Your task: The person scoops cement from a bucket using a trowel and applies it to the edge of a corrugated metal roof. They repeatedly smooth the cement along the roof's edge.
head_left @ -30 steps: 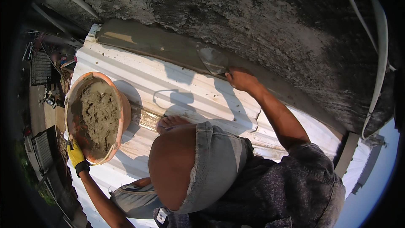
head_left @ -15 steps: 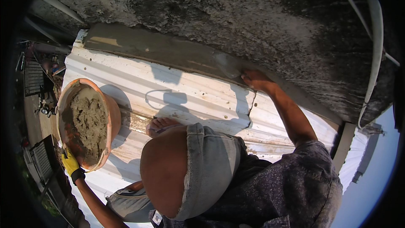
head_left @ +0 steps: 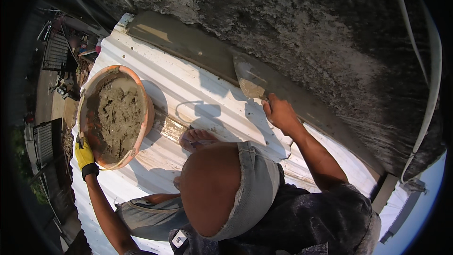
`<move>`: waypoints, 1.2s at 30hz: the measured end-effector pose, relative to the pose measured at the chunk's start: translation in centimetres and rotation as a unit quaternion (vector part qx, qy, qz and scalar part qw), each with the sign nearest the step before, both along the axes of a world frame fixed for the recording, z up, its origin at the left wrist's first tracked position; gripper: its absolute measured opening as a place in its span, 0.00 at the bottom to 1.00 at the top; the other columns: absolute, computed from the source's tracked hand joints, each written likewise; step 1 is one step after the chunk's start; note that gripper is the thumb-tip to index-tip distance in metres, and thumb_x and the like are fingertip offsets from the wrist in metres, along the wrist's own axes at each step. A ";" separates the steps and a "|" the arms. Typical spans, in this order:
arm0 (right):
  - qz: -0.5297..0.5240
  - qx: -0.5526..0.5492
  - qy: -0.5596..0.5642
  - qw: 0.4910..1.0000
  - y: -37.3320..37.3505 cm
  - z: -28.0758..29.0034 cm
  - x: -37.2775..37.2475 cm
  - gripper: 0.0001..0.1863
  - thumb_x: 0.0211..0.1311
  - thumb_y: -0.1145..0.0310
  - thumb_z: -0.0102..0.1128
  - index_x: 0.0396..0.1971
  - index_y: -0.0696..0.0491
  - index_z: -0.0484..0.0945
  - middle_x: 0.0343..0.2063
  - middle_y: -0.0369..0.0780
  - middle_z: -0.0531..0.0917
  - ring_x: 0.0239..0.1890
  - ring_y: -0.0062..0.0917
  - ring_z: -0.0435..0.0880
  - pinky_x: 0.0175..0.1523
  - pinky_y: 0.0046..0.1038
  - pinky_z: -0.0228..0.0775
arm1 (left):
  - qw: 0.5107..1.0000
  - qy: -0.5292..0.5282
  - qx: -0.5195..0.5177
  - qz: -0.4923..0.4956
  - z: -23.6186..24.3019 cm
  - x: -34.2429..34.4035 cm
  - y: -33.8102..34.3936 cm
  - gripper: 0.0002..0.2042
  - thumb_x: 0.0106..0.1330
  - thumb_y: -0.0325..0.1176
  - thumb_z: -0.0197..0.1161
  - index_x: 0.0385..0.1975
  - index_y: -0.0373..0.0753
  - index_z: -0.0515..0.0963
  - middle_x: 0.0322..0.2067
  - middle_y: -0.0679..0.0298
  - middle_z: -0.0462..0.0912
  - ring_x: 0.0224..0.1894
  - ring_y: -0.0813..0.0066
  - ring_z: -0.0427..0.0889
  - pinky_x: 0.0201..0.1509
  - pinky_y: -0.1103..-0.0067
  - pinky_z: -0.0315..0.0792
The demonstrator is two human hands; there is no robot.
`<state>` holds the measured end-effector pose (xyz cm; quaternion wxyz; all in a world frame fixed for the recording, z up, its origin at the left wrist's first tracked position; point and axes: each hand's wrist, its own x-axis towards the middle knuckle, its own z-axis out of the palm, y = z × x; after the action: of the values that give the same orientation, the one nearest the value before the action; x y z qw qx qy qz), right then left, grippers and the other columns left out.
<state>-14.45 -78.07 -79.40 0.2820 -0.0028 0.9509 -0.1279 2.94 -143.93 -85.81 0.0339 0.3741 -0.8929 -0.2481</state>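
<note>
My left hand (head_left: 85,157), in a yellow glove with a black cuff, grips the near-left rim of an orange bucket (head_left: 150,113) by its handle. Wet grey mortar (head_left: 120,115) lies inside the bucket. My bare right hand (head_left: 281,114) is closed around the handle of a trowel (head_left: 250,78). The trowel's blade, partly coated with mortar, lies over a smooth grey mortar strip (head_left: 198,45). This strip runs along the joint between a rough wall and the white roofing sheet. Beneath the blade, exact contact cannot be told.
White corrugated sheets (head_left: 198,104) carry my bent knee (head_left: 207,189) and bare foot (head_left: 200,137). A rough, dark concrete wall (head_left: 302,33) rises along the far side. A pale pipe (head_left: 432,85) hangs at right. Beyond the roof's left edge, ground lies far below.
The view has turned a little. My right hand has come nearer to me, off the strip and over the sheet, and the trowel blade has swung round. My left hand keeps hold of the bucket.
</note>
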 end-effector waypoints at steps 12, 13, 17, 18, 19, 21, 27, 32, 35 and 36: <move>0.013 -0.023 -0.025 0.999 0.1 -2.3 -5.6 0.22 0.69 0.53 0.45 0.42 0.59 0.76 0.36 0.55 0.81 0.42 0.52 0.80 0.48 0.44 0.70 | 1.000 0.012 -0.025 -0.008 -0.5 0.4 -0.1 0.24 0.73 0.49 0.50 0.51 0.32 0.76 0.40 0.49 0.83 0.40 0.58 0.81 0.47 0.71 0.72; 0.017 -0.025 -0.028 0.999 0.0 -2.4 -5.9 0.22 0.69 0.53 0.45 0.42 0.59 0.76 0.36 0.55 0.81 0.41 0.52 0.80 0.48 0.43 0.70 | 1.000 0.024 -0.012 -0.004 -0.1 0.1 0.6 0.24 0.73 0.49 0.51 0.51 0.32 0.76 0.39 0.49 0.83 0.40 0.58 0.81 0.47 0.72 0.72; 0.031 -0.037 -0.019 0.999 0.0 -3.2 -6.6 0.22 0.69 0.53 0.45 0.41 0.59 0.75 0.34 0.54 0.81 0.40 0.49 0.80 0.46 0.42 0.69 | 1.000 0.023 -0.013 -0.002 0.1 0.2 0.7 0.24 0.73 0.50 0.51 0.51 0.32 0.76 0.39 0.50 0.83 0.39 0.60 0.80 0.46 0.72 0.72; 0.034 -0.042 -0.012 0.998 0.0 -3.4 -6.7 0.22 0.69 0.53 0.45 0.40 0.59 0.75 0.34 0.54 0.81 0.39 0.49 0.80 0.46 0.42 0.69 | 1.000 0.018 -0.014 0.001 0.2 0.3 0.7 0.24 0.73 0.50 0.51 0.51 0.32 0.76 0.39 0.50 0.83 0.39 0.61 0.80 0.46 0.72 0.72; 0.022 -0.042 -0.029 0.998 -0.3 -3.3 -6.8 0.22 0.69 0.53 0.45 0.40 0.59 0.75 0.32 0.54 0.81 0.37 0.47 0.81 0.45 0.42 0.69 | 1.000 0.013 -0.010 0.010 0.5 0.1 1.1 0.24 0.73 0.50 0.51 0.51 0.32 0.76 0.39 0.50 0.83 0.39 0.61 0.81 0.46 0.72 0.72; -0.003 -0.041 -0.063 0.997 -1.0 -2.6 -7.2 0.22 0.69 0.53 0.45 0.39 0.59 0.75 0.28 0.52 0.81 0.33 0.44 0.81 0.42 0.41 0.69 | 1.000 0.001 -0.009 0.021 0.8 -0.1 1.5 0.24 0.73 0.51 0.51 0.50 0.32 0.77 0.39 0.50 0.84 0.39 0.61 0.81 0.46 0.72 0.72; -0.003 -0.065 -0.134 0.989 -1.9 -2.6 -8.2 0.22 0.70 0.53 0.45 0.36 0.59 0.75 0.16 0.44 0.76 0.19 0.32 0.78 0.34 0.38 0.68 | 0.999 0.013 -0.005 0.031 1.1 -0.6 2.0 0.24 0.72 0.51 0.51 0.50 0.33 0.77 0.41 0.51 0.84 0.41 0.60 0.81 0.48 0.72 0.71; 0.017 -0.135 -0.200 0.970 -1.7 -3.4 -8.2 0.22 0.71 0.52 0.45 0.35 0.60 0.74 0.16 0.41 0.75 0.15 0.24 0.75 0.27 0.34 0.67 | 1.000 -0.002 -0.001 0.024 1.1 -0.5 1.5 0.23 0.72 0.49 0.51 0.53 0.33 0.75 0.46 0.45 0.81 0.49 0.49 0.80 0.52 0.69 0.70; -0.037 -0.197 -0.230 0.952 -1.8 -3.4 -6.9 0.22 0.71 0.53 0.45 0.33 0.59 0.74 0.14 0.40 0.73 0.15 0.25 0.75 0.26 0.34 0.68 | 1.000 0.000 0.001 0.017 0.4 0.1 0.8 0.22 0.72 0.47 0.52 0.53 0.33 0.75 0.45 0.46 0.82 0.47 0.50 0.80 0.50 0.69 0.71; -0.060 -0.217 -0.236 0.945 -2.1 -3.4 -6.7 0.22 0.71 0.53 0.45 0.32 0.59 0.74 0.14 0.39 0.73 0.16 0.26 0.76 0.27 0.35 0.68 | 1.000 0.000 0.000 0.020 0.2 0.2 0.6 0.22 0.72 0.47 0.52 0.52 0.33 0.75 0.44 0.46 0.82 0.46 0.50 0.81 0.50 0.69 0.71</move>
<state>-21.16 -80.14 -82.79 0.4827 0.0236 0.8045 -0.3453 3.18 -143.30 -85.58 0.0388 0.3918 -0.8854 -0.2471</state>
